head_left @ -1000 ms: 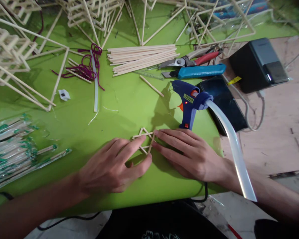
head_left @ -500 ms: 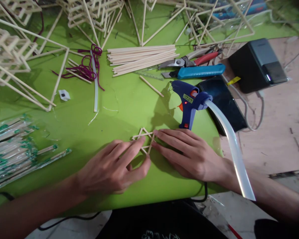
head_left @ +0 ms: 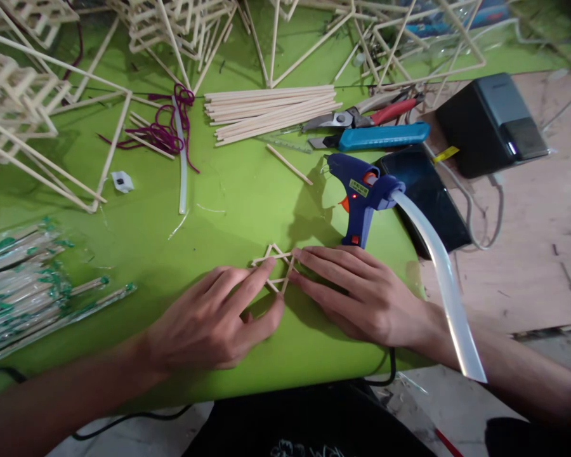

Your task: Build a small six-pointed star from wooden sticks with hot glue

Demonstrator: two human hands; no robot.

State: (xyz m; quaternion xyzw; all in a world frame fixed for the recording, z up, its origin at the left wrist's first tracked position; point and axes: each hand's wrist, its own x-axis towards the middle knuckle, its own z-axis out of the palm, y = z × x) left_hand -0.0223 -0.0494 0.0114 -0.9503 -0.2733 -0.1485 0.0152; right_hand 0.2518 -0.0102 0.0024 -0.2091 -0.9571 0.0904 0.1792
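Note:
A small star (head_left: 282,256) of thin wooden sticks lies flat on the green table in front of me. My left hand (head_left: 219,311) grips its left and lower side, index fingertip on the upper crosswise stick and thumb at the bottom point. On the right, the fingertips of my right hand (head_left: 356,285) close on the star's right corner; the thumb is mostly hidden. Just beyond that hand a blue glue gun (head_left: 359,197) stands with its red light lit, and a long translucent glue stick (head_left: 438,266) curves out of its back over my right wrist.
Behind lie bundled wooden sticks (head_left: 266,114), pliers (head_left: 361,117), a blue cutter knife (head_left: 385,135) and a loose short stick (head_left: 289,165). A phone (head_left: 433,203) and black box (head_left: 490,127) sit right. Wrapped chopsticks (head_left: 23,292), purple cord (head_left: 166,130) and stick frames (head_left: 95,158) occupy the left.
My left index finger and thumb have shifted very slightly left and down on the star. The right hand and the glue gun look the same.

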